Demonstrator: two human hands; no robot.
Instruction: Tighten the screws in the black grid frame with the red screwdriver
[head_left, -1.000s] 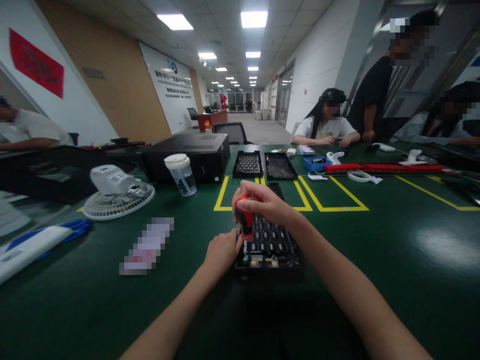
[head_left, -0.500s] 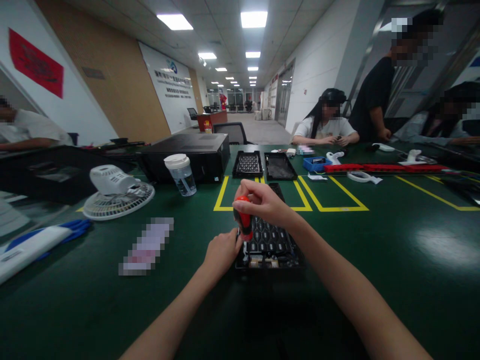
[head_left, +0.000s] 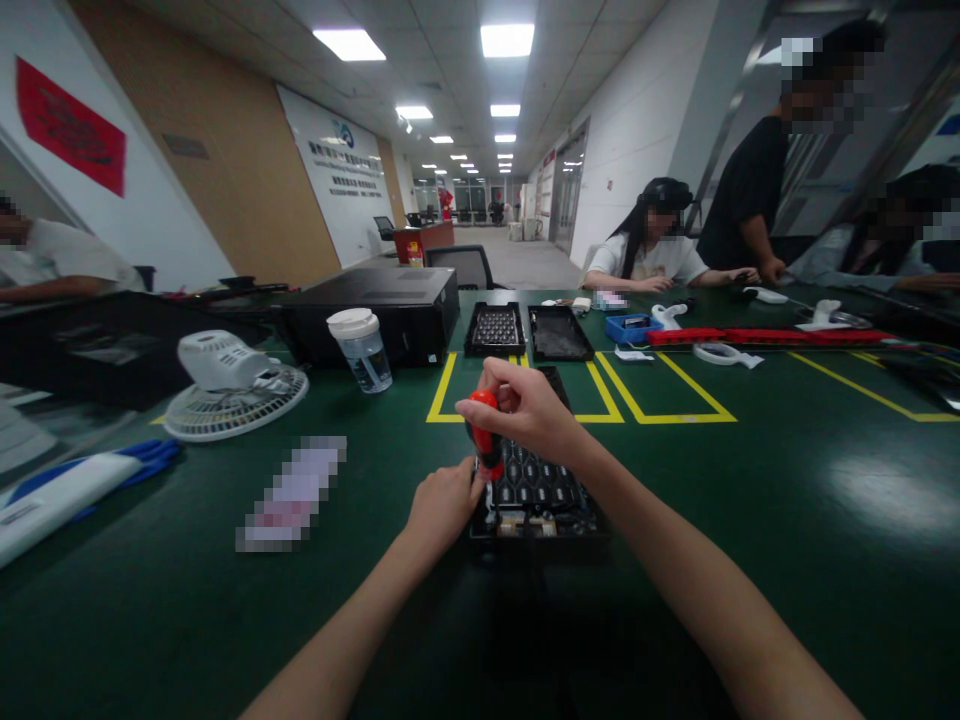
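Note:
My right hand [head_left: 529, 405] is closed on a screwdriver [head_left: 487, 440] with a red and black handle, held upright with its thumb and fingers around the top. The handle's lower end is over the left side of a black case [head_left: 538, 540], where the tip is hard to make out. Inside the case lie rows of black hexagon-patterned cells [head_left: 532, 485], with pale parts along the near end. My left hand [head_left: 446, 505] grips the case's left edge, close to the screwdriver; its fingertips are partly hidden.
Beyond the hands stand two black trays [head_left: 495, 330] [head_left: 561, 333]. Yellow tape [head_left: 679, 418] marks the green table. To the left are a cup [head_left: 361, 350], a white fan [head_left: 236, 395] and a large black box [head_left: 375, 305]. A blue bin [head_left: 631, 328] and co-workers are at the right.
My right hand's thumb and fingers have shifted slightly on the screwdriver handle, which leans a little further left. My left hand stays put. A co-worker's hand has moved right.

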